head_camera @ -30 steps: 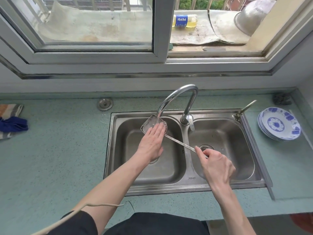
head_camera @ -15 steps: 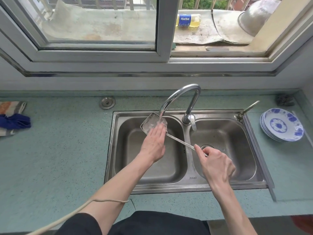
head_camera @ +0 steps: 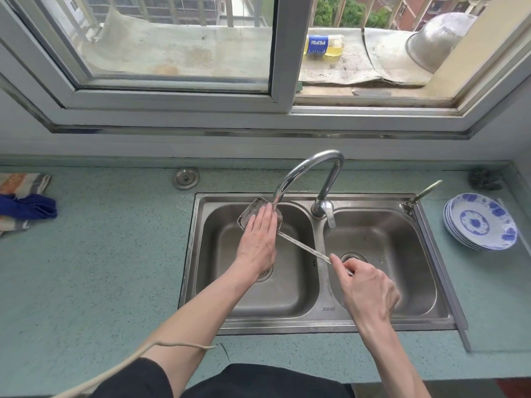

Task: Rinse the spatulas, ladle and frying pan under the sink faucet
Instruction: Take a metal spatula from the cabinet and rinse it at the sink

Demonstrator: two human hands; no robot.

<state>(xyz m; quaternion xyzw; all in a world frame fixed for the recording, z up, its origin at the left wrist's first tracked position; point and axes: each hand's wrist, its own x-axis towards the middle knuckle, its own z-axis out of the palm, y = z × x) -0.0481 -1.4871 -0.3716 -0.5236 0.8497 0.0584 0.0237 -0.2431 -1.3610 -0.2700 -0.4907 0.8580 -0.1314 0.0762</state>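
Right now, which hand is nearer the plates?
Right. The right hand holds the spatula handle over the right basin; the left hand is farther from the plates.

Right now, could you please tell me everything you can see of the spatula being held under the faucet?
The spatula looks like bare shiny metal: a flat, roughly square blade and a long, thin, flat handle. It lies slanted over the left basin of the sink, blade up under the faucet spout, handle running down to the right across the divider. The left hand rests flat on the blade, hiding most of it; the right hand pinches the handle end. The blade looks wet.
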